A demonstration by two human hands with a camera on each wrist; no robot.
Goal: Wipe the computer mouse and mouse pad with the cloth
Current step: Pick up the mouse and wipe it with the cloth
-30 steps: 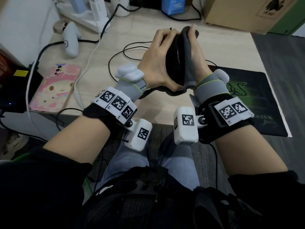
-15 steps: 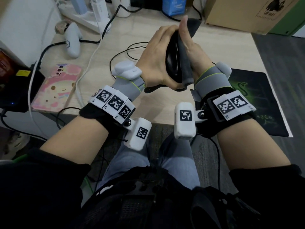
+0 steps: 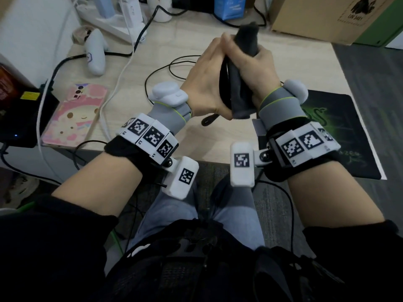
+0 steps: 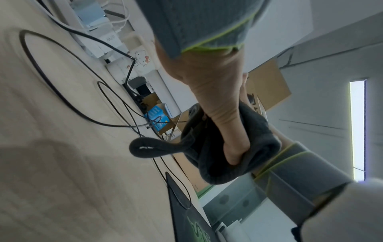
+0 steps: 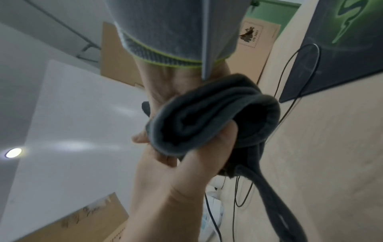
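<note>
Two hands are meeting above the pale tabletop [image 3: 196,136] at upper centre. The green-printed mouse pad [image 3: 340,131] is lying at right. The left hand [image 3: 205,83] is curling its fingers around the black computer mouse [image 3: 224,83], held on edge; the right hand [image 3: 259,64] is gripping the grey cloth [image 3: 242,83] against it.

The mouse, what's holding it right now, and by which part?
The left hand grips the black computer mouse edge-on by one side, lifted above the desk. The right hand grips the grey cloth and presses it against the mouse's other side.
</note>
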